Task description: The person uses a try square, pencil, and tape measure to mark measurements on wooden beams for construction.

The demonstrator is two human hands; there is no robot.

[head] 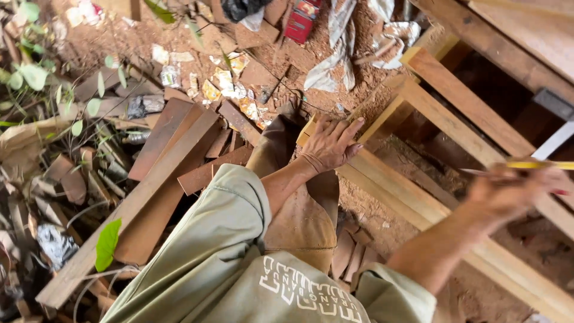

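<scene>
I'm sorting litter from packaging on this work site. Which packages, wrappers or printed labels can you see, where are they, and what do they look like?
Red carton: top centre, on the dirt; rectangular, red with yellow.
Torn wrappers: on the dirt beyond the left hand; small crumpled scraps, yellow, white and orange.
Silver foil wrapper: lower left among wood scraps; crumpled, grey.
Shirt print: bottom centre; white lettering on olive cloth.
No signs or screens.

We stand on a littered dirt yard in daylight.
Around the red earth floor (359, 78) we see scrap planks (155, 173) left, green leaves (30, 72) beyond them, crumpled wrappers (230, 84) above.
</scene>
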